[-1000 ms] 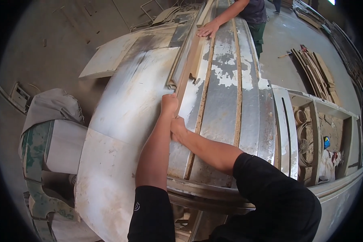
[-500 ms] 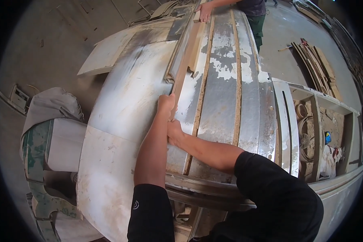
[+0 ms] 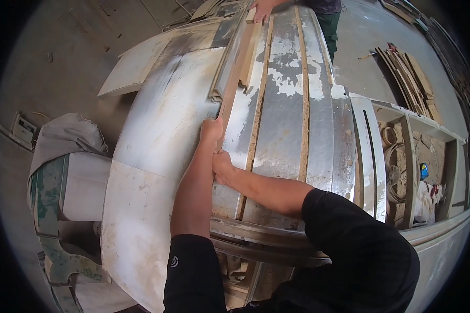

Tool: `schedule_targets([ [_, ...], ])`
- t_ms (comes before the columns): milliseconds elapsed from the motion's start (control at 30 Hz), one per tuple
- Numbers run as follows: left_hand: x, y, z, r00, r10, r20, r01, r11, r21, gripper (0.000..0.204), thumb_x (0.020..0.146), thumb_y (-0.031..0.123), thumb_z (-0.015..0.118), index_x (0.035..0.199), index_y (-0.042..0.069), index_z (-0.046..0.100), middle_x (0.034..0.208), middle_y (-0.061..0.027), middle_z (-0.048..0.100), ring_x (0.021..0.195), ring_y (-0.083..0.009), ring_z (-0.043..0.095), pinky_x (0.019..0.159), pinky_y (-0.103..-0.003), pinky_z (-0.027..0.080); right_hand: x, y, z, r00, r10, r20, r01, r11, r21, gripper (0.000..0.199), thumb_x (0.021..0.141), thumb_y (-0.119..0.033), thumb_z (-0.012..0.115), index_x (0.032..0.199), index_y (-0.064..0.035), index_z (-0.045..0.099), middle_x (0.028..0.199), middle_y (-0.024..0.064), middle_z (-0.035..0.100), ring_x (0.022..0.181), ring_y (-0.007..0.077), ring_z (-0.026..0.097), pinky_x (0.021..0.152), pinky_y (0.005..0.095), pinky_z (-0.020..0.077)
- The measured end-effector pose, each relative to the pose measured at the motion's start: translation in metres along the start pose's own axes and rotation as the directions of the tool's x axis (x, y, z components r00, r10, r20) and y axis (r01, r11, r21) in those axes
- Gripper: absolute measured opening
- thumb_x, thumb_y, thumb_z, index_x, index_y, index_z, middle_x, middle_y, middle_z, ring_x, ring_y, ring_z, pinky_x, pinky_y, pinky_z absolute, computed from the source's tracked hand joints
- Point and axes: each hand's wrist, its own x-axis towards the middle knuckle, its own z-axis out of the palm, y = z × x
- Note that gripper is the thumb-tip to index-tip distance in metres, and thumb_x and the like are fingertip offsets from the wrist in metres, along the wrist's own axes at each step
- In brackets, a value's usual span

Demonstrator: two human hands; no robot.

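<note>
A long, narrow wooden strip runs away from me along the metal table. My left hand is closed around its near part, just short of the end of a long metal fence. Closer to me, my right hand is closed at the strip's near end, beside my left forearm; the fingers hide the end itself. At the far end of the table, a co-worker's hand rests on the wood. A second, shorter wooden piece lies along the right side of the strip.
The worn metal table has lengthwise slots. A pale panel surface extends on the left, near a cloth-covered green machine. On the right stand an open frame with coiled material and a stack of boards on the floor.
The whole view has shifted slightly. Both my hands keep their grip on the wooden strip, and the co-worker's hand stays at the far end.
</note>
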Motion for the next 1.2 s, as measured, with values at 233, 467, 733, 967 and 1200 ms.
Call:
schedule_targets([
  [233,-0.002,-0.011,0.000,0.999,0.030,-0.022,-0.027,0.994,0.108,0.040,0.094,0.026,0.053,0.086,-0.011,0.065,0.071,-0.0228,0.065,0.060,-0.0311,0.065,0.056,-0.042,0.050,-0.002,0.010,-0.007,0.999,-0.016,0.042,0.015,1.000,0.025,0.029,0.098,-0.027,0.049,0.104,-0.0018,0.060,0.091,0.0096,0.064,0.078,0.0167,0.058,0.061,0.0357,0.0456],
  [467,0.020,-0.043,-0.011,0.990,0.112,-0.081,-0.094,0.975,0.202,0.041,0.093,0.028,0.054,0.086,-0.011,0.065,0.079,-0.0261,0.066,0.073,-0.0348,0.067,0.066,-0.042,0.050,-0.016,0.012,0.002,0.997,0.033,0.071,-0.036,0.999,0.039,0.022,0.095,-0.025,0.057,0.097,-0.0031,0.057,0.084,0.0078,0.064,0.069,0.0159,0.060,0.055,0.0336,0.0476],
  [733,-0.008,-0.040,-0.027,0.992,0.064,-0.106,-0.050,0.990,0.135,0.042,0.092,0.029,0.054,0.084,-0.011,0.065,0.079,-0.0286,0.065,0.069,-0.0360,0.067,0.062,-0.043,0.050,-0.041,0.014,0.017,0.999,0.047,0.001,-0.047,0.998,-0.035,0.024,0.097,-0.026,0.052,0.096,-0.0040,0.061,0.086,0.0064,0.063,0.074,0.0138,0.054,0.061,0.0332,0.0437],
  [967,-0.023,-0.044,-0.025,0.989,0.113,-0.091,-0.094,0.977,0.193,0.040,0.093,0.027,0.052,0.083,-0.010,0.065,0.075,-0.0266,0.065,0.065,-0.0351,0.066,0.064,-0.045,0.050,-0.037,0.033,0.006,0.997,0.033,0.066,-0.034,0.999,0.020,0.029,0.097,-0.032,0.054,0.091,-0.0036,0.061,0.082,0.0051,0.062,0.072,0.0142,0.053,0.060,0.0331,0.0425],
  [1200,-0.045,-0.038,-0.027,0.995,0.056,-0.079,-0.036,0.972,0.231,0.042,0.093,0.030,0.052,0.089,-0.009,0.066,0.082,-0.0291,0.065,0.076,-0.0381,0.068,0.070,-0.045,0.050,-0.042,0.042,0.001,0.998,0.029,0.052,-0.028,0.999,-0.023,0.031,0.097,-0.033,0.054,0.086,-0.0045,0.059,0.077,0.0044,0.060,0.068,0.0137,0.050,0.055,0.0341,0.0385],
])
